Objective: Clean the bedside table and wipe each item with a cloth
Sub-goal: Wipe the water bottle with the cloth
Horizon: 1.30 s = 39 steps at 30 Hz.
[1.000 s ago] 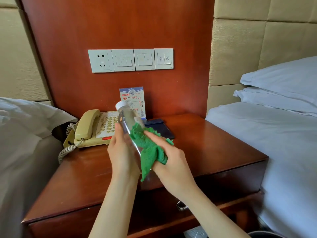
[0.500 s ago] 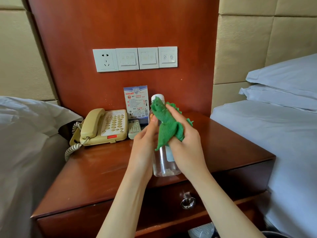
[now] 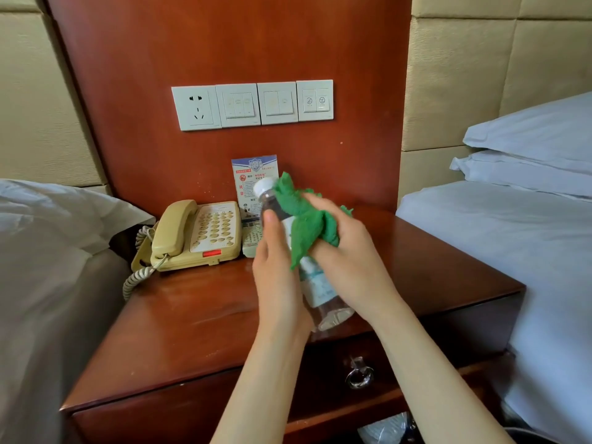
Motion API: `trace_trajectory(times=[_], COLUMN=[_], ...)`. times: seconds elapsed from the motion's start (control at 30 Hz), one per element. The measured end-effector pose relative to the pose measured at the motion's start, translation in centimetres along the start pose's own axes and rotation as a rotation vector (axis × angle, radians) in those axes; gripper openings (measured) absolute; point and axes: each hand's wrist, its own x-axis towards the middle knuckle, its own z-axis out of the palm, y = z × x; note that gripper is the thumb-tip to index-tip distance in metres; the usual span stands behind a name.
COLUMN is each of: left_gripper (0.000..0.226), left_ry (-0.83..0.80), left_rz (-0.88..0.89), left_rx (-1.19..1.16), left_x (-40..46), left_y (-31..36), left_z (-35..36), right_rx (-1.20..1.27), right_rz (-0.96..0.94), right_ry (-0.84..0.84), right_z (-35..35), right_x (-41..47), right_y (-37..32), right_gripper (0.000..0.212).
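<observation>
Above bedside table (image 3: 198,318), tilted clear bottle (image 3: 315,285) under green cloth (image 3: 307,224)

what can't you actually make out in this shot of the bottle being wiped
All in the head view:
- Remote control: mostly hidden behind the left hand and the bottle.
- Bottle label: print too small and partly covered by the green cloth and the right hand.
- Leaflet: text too small; lower part hidden by the bottle.
- Things under the bedside table: cut off by the bottom edge.
</observation>
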Motion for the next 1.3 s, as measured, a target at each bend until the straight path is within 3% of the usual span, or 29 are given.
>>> trace_trajectory(times=[0.13, 0.3, 0.4, 0.53, 0.57, 0.67, 0.83, 1.1, 1.2, 1.3], left_gripper=[0.061, 0.035, 0.046, 0.086, 0.085, 0.044, 0.041, 0.038, 0.028, 0.020], left_ry=[0.246, 0.520, 0.385, 0.153, 0.093, -0.083, -0.388, -0.507, -0.548, -0.533], left_rz=[-0.164, -0.174, -0.078, -0.108, -0.126, -0.125, 0.010, 0.094, 0.076, 0.060], left_rx=[-0.221, -0.305, -0.244, -0.073, -0.038, 0.062, 0.293, 0.352, 0.339, 0.328], left_x=[0.9, 2.5, 2.4, 1.8, 1.7, 1.4, 1.1, 1.2, 1.2, 0.9], left_y=[0.5, 1.6, 1.6, 2.0, 1.9, 1.5, 1.3, 1.4, 1.6, 1.8], left_z=[-1.8, -3.7, -3.4, -2.6, -2.5, -2.0, -1.6, -2.4, -2.7, -2.4], right_rx=[-0.173, -0.148, -0.091, 0.016, 0.038, 0.122, 0.320, 0.350, 0.341, 0.305], right_rz=[0.097, 0.122, 0.073, 0.025, 0.017, -0.036, -0.105, 0.105, 0.240, 0.296], right_ry=[-0.210, -0.264, -0.202, -0.141, -0.128, -0.042, 0.128, 0.144, 0.123, 0.089], right_z=[-0.2, 0.3, 1.2, 1.2, 1.1, 0.9, -1.1, -2.4, -3.1, -3.4], right_x=[-1.7, -2.9, -3.1, -2.8, -2.6, -2.1, -0.5, 1.0, 1.2, 1.2], right_y=[1.0, 1.9, 1.9, 1.9, 1.9, 2.0, 0.7, -1.0, -0.6, 0.0], right_gripper=[0.059, 0.064, 0.069, 0.074, 0.074, 0.064, 0.041, 0.026, 0.038, 0.023])
